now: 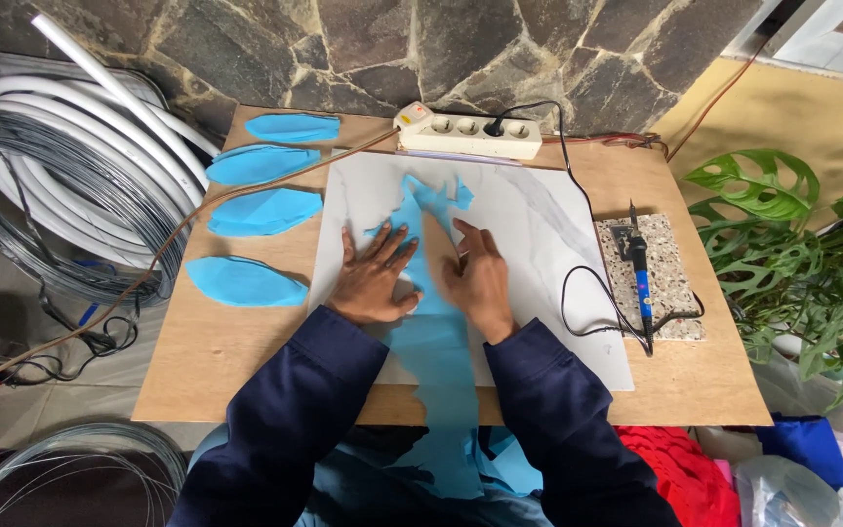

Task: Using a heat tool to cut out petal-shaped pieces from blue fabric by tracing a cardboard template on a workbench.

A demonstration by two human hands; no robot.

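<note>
A long strip of light blue fabric (433,342) lies over a white marble-look slab (539,234) and hangs off the table's near edge. My left hand (375,278) presses flat on the fabric with fingers spread. Just to its right, my right hand (480,278) also rests on the fabric, its fingers together and pointing away from me. The fabric's far end (431,195) is cut into ragged shapes.
Several blue leaf-shaped cut pieces (263,210) lie in a column on the wooden table (207,361) at left. A white power strip (470,135) sits at the back. A soldering-type tool (639,268) rests on a speckled tile (665,283). Wire coils left, plant right.
</note>
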